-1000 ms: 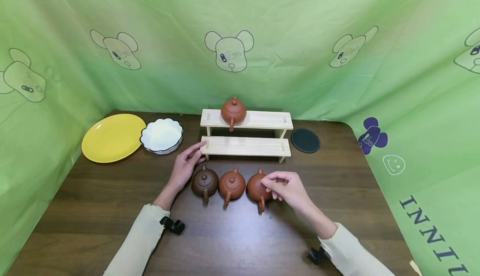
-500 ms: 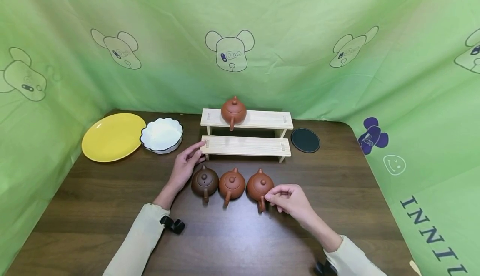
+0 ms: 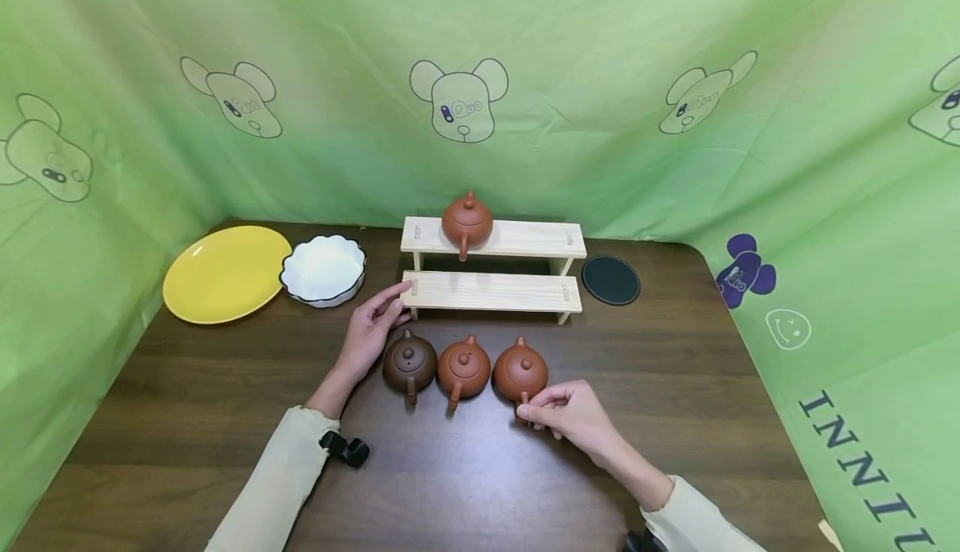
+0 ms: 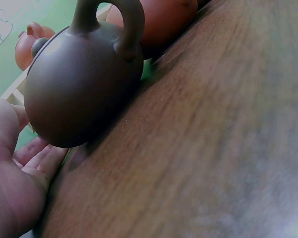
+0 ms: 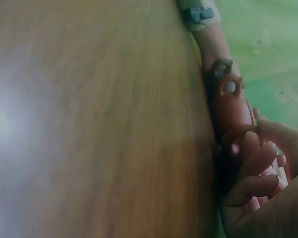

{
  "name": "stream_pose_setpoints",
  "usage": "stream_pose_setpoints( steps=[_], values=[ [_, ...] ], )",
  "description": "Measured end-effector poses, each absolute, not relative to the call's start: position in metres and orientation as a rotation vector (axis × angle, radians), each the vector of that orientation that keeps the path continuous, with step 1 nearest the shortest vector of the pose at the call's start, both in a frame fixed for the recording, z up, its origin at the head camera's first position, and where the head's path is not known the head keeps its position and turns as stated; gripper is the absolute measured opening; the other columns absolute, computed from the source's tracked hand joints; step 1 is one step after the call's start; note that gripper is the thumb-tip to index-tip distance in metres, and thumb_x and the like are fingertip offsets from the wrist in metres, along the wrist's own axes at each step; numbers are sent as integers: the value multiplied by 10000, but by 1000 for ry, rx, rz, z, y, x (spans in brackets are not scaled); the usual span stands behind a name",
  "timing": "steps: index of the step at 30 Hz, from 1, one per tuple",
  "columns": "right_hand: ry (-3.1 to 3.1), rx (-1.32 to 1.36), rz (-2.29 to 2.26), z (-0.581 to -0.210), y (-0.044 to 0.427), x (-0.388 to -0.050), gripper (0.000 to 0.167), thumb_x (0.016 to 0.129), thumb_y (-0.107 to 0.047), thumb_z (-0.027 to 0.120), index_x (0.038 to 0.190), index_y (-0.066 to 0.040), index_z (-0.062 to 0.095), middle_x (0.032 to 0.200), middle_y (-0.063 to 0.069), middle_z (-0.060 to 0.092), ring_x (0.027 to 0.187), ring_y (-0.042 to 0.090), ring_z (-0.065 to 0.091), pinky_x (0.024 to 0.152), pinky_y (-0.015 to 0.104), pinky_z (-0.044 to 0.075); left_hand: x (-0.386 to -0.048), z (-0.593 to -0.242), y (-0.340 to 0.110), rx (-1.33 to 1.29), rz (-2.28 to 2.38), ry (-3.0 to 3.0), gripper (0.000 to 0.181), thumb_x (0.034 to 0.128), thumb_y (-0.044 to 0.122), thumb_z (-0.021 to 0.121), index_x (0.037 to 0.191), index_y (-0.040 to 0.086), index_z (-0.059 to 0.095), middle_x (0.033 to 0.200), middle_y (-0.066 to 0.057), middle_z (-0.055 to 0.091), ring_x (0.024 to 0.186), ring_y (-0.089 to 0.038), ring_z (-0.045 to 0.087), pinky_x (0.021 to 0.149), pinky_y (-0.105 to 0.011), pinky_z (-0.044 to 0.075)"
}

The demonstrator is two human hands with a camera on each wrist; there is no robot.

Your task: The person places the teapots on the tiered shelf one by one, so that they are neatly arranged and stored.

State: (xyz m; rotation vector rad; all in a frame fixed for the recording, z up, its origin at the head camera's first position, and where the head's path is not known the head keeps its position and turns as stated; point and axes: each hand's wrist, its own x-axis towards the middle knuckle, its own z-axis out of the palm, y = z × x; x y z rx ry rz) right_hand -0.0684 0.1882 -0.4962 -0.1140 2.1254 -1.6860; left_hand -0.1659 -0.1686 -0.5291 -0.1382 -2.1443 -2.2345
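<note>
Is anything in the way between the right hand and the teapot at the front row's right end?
No, nothing visible. The right hand pinches the handle of the right-end teapot. The middle teapot stands on that pot's left, away from the hand.

- Rightmost reddish-brown teapot point(image 3: 517, 371), upright, lidded, spout point(image 3: 521, 342) toward the far edge of the worktop point(image 3: 450, 485); you pinch its handle point(image 3: 524, 398).
- Pale lower shelf point(image 3: 492, 293), level, parallel to that edge; you touch its left end.
</note>
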Motion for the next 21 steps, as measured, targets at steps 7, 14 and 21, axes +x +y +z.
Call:
stream_pose_setpoints(
  steps=[7, 14, 21],
  values=[
    [2062, -15, -1682, -496, 183, -68, 251, 997, -136, 817, 1009, 114, 813, 695, -44, 693, 508, 21, 450, 461, 125, 366, -165, -529, -169, -142, -2228, -2145, 395, 1159, 1, 539, 1543, -60, 606, 1531, -291, 610, 1126, -33, 710, 1031, -267, 655],
    [1983, 21, -1751, -499, 181, -68, 321, 1053, -145, 766, 1085, 174, 755, 717, -55, 655, 505, 10, 380, 450, 124, 280, -165, -529, -168, -131, -2232, -2150, 394, 1161, 6, 538, 1544, -51, 609, 1548, -270, 605, 1133, -34, 704, 1032, -263, 653],
    [1970, 62, -1818, -503, 179, -69, 303, 1055, -120, 760, 1112, 177, 761, 704, -67, 671, 498, 3, 342, 453, 125, 249, -165, -529, -168, -122, -2234, -2152, 395, 1161, 3, 534, 1545, -47, 611, 1530, -286, 610, 1137, -31, 705, 1033, -261, 652]
  ],
)
